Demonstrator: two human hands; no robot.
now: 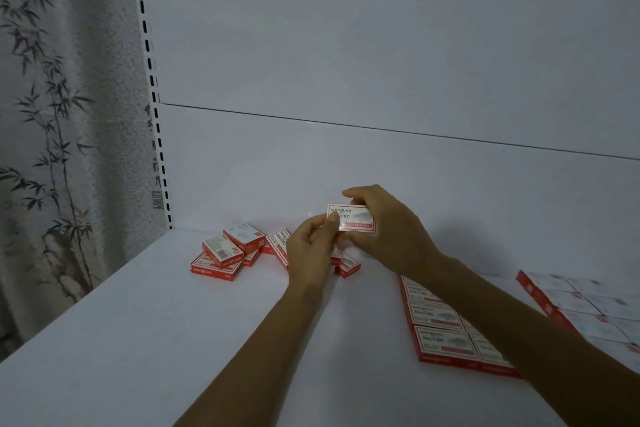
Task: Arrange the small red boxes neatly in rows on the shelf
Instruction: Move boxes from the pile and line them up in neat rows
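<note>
Both hands' grip (346, 229) pinches one red box (353, 217) above bare shelf (138, 340).

Loose box pile (239, 250) back-left on shelf (138, 340); neat box rows (446, 329) right; held box (351, 217) btwn, above.

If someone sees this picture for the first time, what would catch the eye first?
Probably the red box held up by both hands, left hand and right hand, at the centre above the white shelf. Next, the loose pile of boxes to the left, and the neat rows lying flat on the right.
</note>
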